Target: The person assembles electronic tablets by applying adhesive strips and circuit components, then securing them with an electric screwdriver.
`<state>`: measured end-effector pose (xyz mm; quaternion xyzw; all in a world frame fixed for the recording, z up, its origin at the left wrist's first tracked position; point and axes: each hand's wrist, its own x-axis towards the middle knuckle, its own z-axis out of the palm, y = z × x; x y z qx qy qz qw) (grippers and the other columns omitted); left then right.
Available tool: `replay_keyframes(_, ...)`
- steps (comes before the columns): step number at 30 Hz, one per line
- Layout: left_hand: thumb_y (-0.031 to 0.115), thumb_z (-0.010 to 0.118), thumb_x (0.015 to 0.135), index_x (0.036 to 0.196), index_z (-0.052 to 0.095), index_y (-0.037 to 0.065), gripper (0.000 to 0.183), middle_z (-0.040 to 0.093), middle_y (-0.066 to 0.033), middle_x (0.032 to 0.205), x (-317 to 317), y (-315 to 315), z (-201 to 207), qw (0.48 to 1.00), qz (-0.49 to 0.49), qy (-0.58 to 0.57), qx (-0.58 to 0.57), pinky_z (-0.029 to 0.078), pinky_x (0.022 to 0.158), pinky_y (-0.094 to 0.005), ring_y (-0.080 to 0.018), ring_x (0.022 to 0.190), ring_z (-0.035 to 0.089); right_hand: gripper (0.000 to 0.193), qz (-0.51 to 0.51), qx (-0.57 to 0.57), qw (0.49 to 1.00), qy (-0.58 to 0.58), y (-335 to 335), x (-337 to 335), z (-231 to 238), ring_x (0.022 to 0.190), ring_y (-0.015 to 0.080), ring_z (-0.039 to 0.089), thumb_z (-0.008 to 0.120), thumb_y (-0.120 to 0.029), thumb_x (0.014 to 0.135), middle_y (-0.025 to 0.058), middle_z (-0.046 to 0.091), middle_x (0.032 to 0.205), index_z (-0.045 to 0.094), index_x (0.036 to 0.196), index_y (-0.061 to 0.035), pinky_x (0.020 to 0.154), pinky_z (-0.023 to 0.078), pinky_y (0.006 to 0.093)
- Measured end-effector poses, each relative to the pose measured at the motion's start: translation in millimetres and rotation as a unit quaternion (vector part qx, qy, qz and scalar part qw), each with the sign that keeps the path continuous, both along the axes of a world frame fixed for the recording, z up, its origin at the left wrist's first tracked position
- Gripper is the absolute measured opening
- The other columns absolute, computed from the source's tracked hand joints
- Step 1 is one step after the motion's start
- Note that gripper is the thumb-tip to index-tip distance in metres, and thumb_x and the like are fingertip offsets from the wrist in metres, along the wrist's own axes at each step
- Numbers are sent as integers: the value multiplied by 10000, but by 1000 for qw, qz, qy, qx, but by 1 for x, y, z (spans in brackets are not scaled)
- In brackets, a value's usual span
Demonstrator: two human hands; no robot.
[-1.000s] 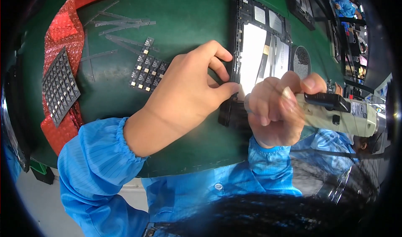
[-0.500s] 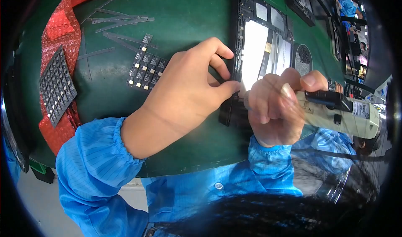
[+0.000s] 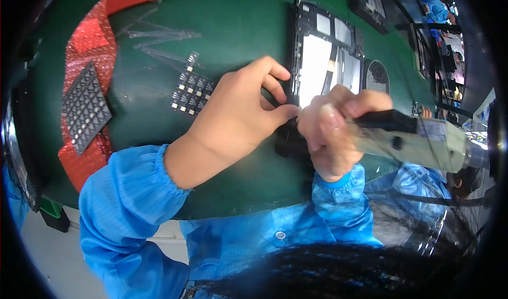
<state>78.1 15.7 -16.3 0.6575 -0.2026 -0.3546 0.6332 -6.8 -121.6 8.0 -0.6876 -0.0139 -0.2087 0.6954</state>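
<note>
The cream tool (image 3: 407,144) has a pale label (image 3: 433,130) near its back end, but it is too blurry to read. The tool also has a black lever on top.

There are two hands. The right hand (image 3: 333,127) is blurry, and its fingers are wrapped tight around the front of the tool. The tip of the tool is hidden. The left hand (image 3: 233,108) has bent fingers, with a gap between the thumb and the first finger. Their tips touch the long left side of a flat black device (image 3: 334,48). I cannot tell if they pinch it or just rest on it. The device lies on the green table (image 3: 238,13), in front of the right hand. It has a big, shiny white part and two small silvery squares near its far end.

Two sheets of little dark parts are on the left. The bigger sheet (image 3: 86,108) lies on one long piece of red bubble wrap (image 3: 87,34). The smaller sheet (image 3: 191,92) is near the left hand. Past it lie some thin strips (image 3: 164,35), too blurry to count.

One round dish (image 3: 366,77) sits just right of the device. Tiny dark bits are in it. Another black device (image 3: 368,5) lies farther off.
</note>
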Motion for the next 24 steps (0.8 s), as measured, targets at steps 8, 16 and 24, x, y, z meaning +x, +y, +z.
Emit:
replay_keyframes(8, 63, 700, 836, 1290, 482, 21, 506, 653, -161, 1049, -21, 8, 12, 989, -4, -150, 6, 533, 788, -341, -250, 932, 660, 178, -56, -111, 992, 17, -2, -9, -4, 524, 98, 481, 646, 38, 867, 40, 525, 680, 504, 918, -56, 440, 374, 244)
replay_keyframes(16, 393, 680, 860, 1472, 340, 97, 760, 365, -198, 1471, -88, 9, 11, 787, -23, -560, 258, 321, 1087, -486, -361, 1254, 454, 360, -150, 271, 941, -133, -76, -34, 37, 552, 24, 328, 568, -72, 954, -86, 407, 752, 492, 1284, -191, 463, 294, 182)
replay_keyframes(24, 161, 600, 974, 1442, 354, -20, 559, 503, -156, 1363, -66, 2, 40, 970, 161, 138, -117, 557, 905, -352, -212, 1192, 547, 220, -201, 203, 939, -194, -147, -40, 49, 513, 41, 309, 527, -57, 966, -23, 410, 760, 508, 1185, -73, 449, 248, 214)
